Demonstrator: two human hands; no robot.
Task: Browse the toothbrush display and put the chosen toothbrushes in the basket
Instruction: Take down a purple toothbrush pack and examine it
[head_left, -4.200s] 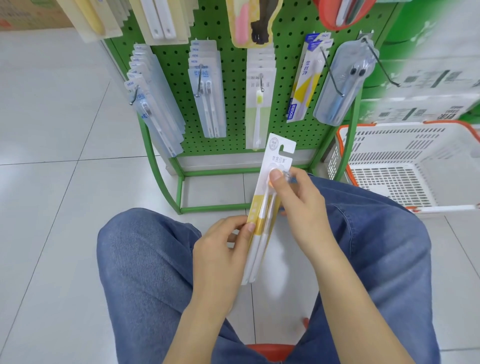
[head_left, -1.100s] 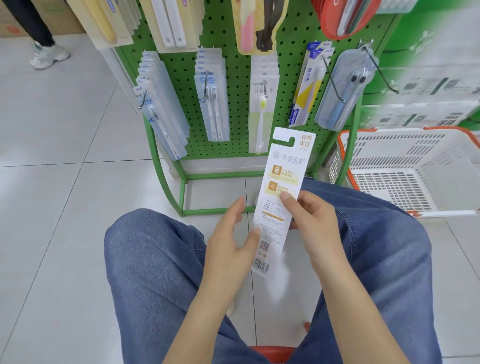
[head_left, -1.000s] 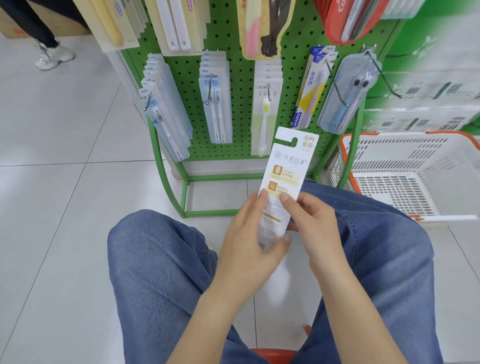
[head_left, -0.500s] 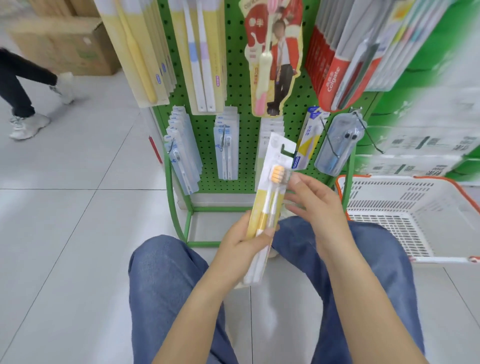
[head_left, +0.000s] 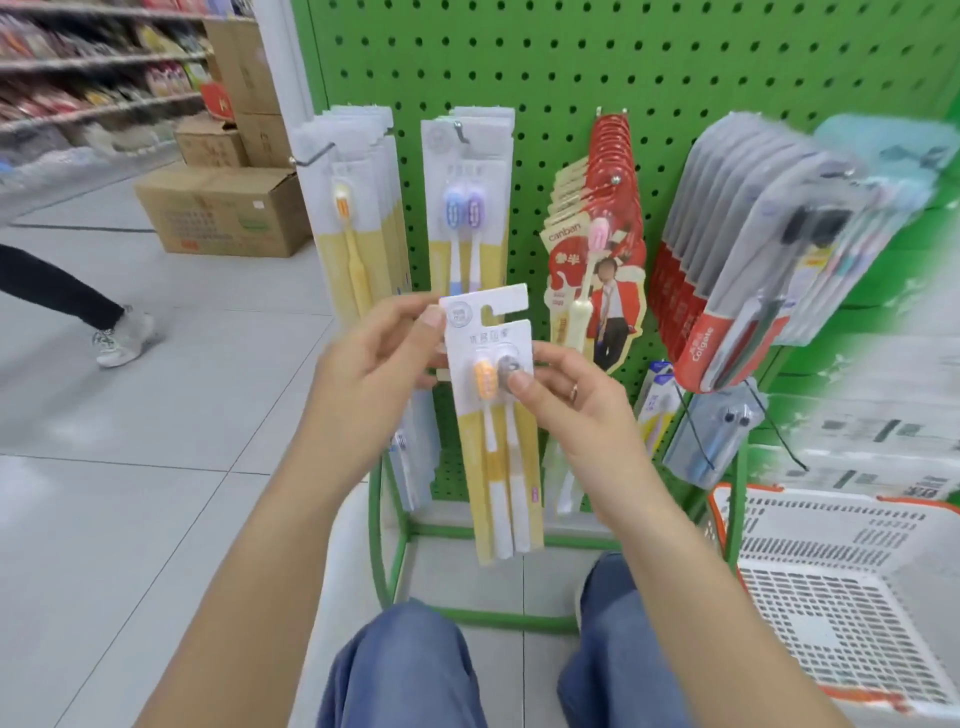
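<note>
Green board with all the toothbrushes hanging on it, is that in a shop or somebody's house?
Most likely a shop. The green pegboard carries many identical toothbrush packs on hooks, a white shopping basket sits on the floor to the right, and stocked shelves with cardboard boxes stand behind.

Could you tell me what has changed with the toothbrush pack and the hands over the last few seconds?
The toothbrush pack has been turned from its printed back to its front and lifted from lap height up before the pegboard display. The left hand has moved from its lower part to pinch the top corner; the right hand now holds it at the brush heads. Both hands still hold it, and the basket remains empty.
</note>
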